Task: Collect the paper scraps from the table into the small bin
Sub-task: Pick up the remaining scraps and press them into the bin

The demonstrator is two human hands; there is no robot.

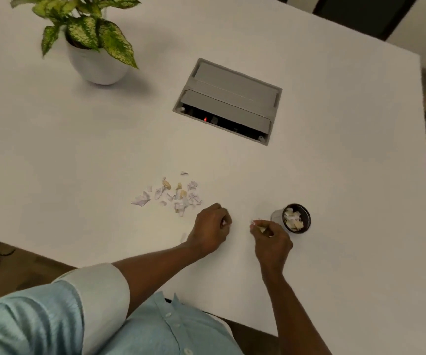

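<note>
Mid-collection. Right hand [270, 235] pinches scraps beside small bin [296, 218]; left hand [213, 230] curled around scraps. Pile [171, 194] remains on tabletop [334, 162]. Next: drop into bin.

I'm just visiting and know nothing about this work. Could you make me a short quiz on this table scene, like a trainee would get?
1. True or false: the bin already holds some scraps.
2. Which hand is nearer the bin: (a) the left hand or (b) the right hand?
3. Fill in: the loose scraps lie between the hands and the grey ____ set in the table.

Key:
1. True; white and tan pieces show inside it.
2. (b); it is beside the bin, fingers pinched on a scrap.
3. Hatch, beyond the pile, to the right of the plant.
</note>
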